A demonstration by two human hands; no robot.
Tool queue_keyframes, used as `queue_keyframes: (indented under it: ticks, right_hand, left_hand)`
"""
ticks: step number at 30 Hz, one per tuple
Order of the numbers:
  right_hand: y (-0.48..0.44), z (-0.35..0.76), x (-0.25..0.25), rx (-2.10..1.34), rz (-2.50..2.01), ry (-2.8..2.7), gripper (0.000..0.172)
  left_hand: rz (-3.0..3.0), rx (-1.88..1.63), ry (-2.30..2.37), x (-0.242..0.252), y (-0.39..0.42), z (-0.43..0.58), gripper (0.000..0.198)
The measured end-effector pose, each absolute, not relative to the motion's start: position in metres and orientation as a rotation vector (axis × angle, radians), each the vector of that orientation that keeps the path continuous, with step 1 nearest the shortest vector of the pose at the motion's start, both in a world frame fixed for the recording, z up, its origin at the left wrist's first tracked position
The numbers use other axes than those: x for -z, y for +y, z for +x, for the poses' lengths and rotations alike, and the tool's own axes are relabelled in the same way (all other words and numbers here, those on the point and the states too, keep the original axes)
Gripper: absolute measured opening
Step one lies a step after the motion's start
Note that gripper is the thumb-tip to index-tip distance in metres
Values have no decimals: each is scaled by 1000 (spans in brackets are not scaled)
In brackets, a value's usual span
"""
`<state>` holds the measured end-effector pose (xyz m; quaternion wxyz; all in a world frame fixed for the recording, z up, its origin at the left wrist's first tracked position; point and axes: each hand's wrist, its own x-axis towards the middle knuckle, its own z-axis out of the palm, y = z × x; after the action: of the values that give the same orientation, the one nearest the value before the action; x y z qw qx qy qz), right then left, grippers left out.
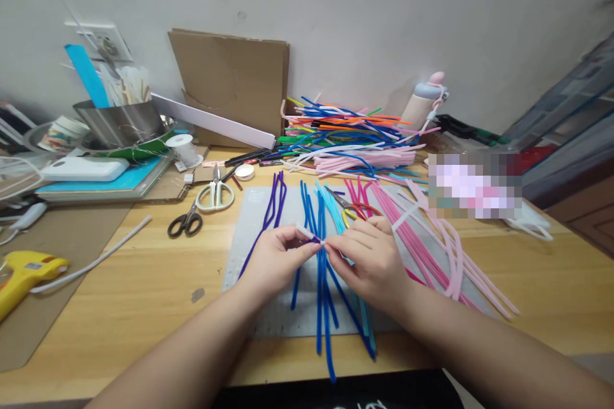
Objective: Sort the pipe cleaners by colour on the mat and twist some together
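Note:
My left hand (281, 255) pinches a small purple and white piece (308, 234) between thumb and fingers, above the grey mat (273, 326). Fingertips of my right hand (367, 259) meet it at its right end, pressed together. Beneath and between the hands lie blue pipe cleaners (320, 307), with light-blue ones (330, 204) partly hidden under my right hand. Purple pipe cleaners (273, 201) rest to the left. Pink pipe cleaners (407, 230) spread to the right. Red-and-yellow-handled pliers (352, 208) lie just beyond my right hand.
White-handled scissors (215, 197) and black scissors (185, 224) lie left of the mat. A yellow glue gun (33, 275) is far left. Behind stand a mixed pile of pipe cleaners (350, 137), cardboard (230, 83), a metal container (119, 121) and a bottle (422, 105).

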<state>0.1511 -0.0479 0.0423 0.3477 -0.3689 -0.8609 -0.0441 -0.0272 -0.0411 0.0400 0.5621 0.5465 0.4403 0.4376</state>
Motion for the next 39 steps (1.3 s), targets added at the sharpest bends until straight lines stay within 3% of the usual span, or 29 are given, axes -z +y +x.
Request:
queue_keyframes:
  ticks: [10, 18, 30, 33, 37, 39]
  right_hand:
    - [-57, 145, -45, -55, -950, -2211, 14]
    - [-53, 155, -54, 11, -1045, -2116, 14]
    - [-43, 155, -55, -864, -1181, -1942, 15]
    - [-40, 158, -55, -931, -1198, -1887, 16]
    - [-34, 161, -51, -956, -1212, -1760, 19]
    - [-31, 163, -48, -998, -1206, -1719, 20]
  left_hand:
    - [1307, -1091, 1066, -30, -44, -24, 8]
    - [1229, -897, 1052, -39, -42, -28, 13]
    - [1297, -881, 1127, -34, -44, -24, 12]
    - [1284, -881, 1106, -33, -44, -23, 18]
    - [1028, -949, 1052, -32, -41, -23, 40]
    - [981, -941, 1049, -33, -40, -24, 40]
